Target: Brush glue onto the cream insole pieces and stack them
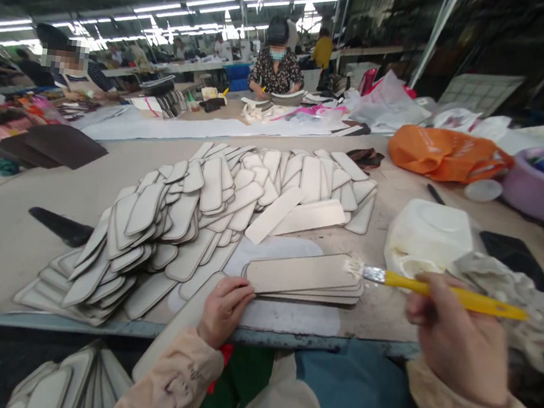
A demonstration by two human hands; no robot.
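My right hand [458, 330] is closed round the yellow handle of a paintbrush [405, 283]. The brush's pale, caked bristles touch the right end of the top panel in a small stack of long, round-cornered panels [303, 274] at the table's front. At the stack's left end my left hand [225, 307] pinches the corner of the top panel between thumb and fingers. Another long panel [179, 324] passes beneath that hand and over the table edge. Just behind my right hand stands a cut-open white plastic jug [428, 238], with pale residue round its opening.
A large heap of similar panels [213, 204] spreads left and behind the stack. More panels [69, 384] are below the table edge. A black tool [60, 226], orange bag [447, 155], purple basin [543, 189] and crumpled cloth [498, 289] lie around. A masked co-worker [278, 67] sits opposite.
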